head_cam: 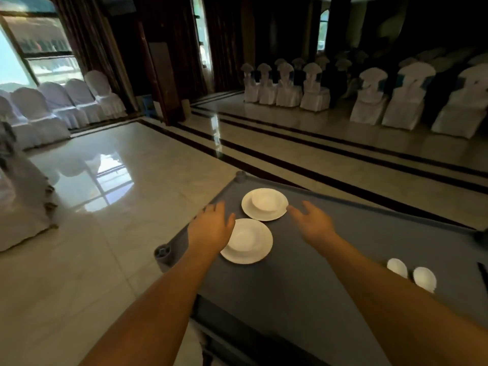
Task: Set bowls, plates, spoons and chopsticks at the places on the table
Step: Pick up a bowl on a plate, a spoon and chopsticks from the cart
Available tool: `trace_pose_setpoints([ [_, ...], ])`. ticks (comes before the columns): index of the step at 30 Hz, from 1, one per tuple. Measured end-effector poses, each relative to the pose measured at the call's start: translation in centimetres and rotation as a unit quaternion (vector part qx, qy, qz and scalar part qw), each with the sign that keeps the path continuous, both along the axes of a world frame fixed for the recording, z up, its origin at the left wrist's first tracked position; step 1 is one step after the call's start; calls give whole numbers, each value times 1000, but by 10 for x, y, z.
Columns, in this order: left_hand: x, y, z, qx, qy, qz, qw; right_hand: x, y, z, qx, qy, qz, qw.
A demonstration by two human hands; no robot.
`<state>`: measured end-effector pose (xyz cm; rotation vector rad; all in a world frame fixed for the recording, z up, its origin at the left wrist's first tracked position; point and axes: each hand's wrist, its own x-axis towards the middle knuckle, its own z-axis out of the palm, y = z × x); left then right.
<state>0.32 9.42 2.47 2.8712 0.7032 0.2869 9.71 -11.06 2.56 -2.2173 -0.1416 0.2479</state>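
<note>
Dim banquet hall, glossy tiled floor [111, 233], rows of white-covered chairs [311, 85] along the far walls. We are standing at a grey cart [330, 260] with corner posts, which serves as our staging surface.

On the cart: a far plate [253, 211] with a bowl [266, 200] sitting on it, and a near plate [253, 244] just beside it, possibly with a second shallow dish nested on it; too blurred to say. Two spoons [410, 274] lie well apart to the right. A dark strip at the right edge may be chopsticks [483, 273]; we cannot confirm.

Left hand [211, 228]: fingers extended and spread, hovering over the left rim of the near plate, holding nothing. Right hand [314, 220]: fingers extended, loosely open, fingertips near the right rim of the far plate, contact uncertain. Nothing is held.

Handling estimate: the white ware looks like glazed ceramic, so rigid, fairly heavy for its size, slick and breakable. We judge the rim the best hold, thumb on top, fingers underneath. The bowl rests loose on its plate and could slide if tilted, so we would lift level. Stage: pickup from the cart; no place set yet.
</note>
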Motion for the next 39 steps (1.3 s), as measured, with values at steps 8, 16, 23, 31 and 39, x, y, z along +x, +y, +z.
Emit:
trace_pose_setpoints([
  [8,84,69,-70,-188,104,6,977,31,64,-78,14,170,-67,983],
  [16,112,77,-107,-405,114,68,904,46,83,-109,119,313,-169,927],
  [23,111,87,-113,-539,91,143,825,44,84,-118,155,333,-164,916],
  [31,105,56,-97,-559,138,151,804,45,50,-113,156,334,-158,916],
  [39,125,-43,-91,-583,184,60,789,42,-56,-102,167,303,-215,913],
])
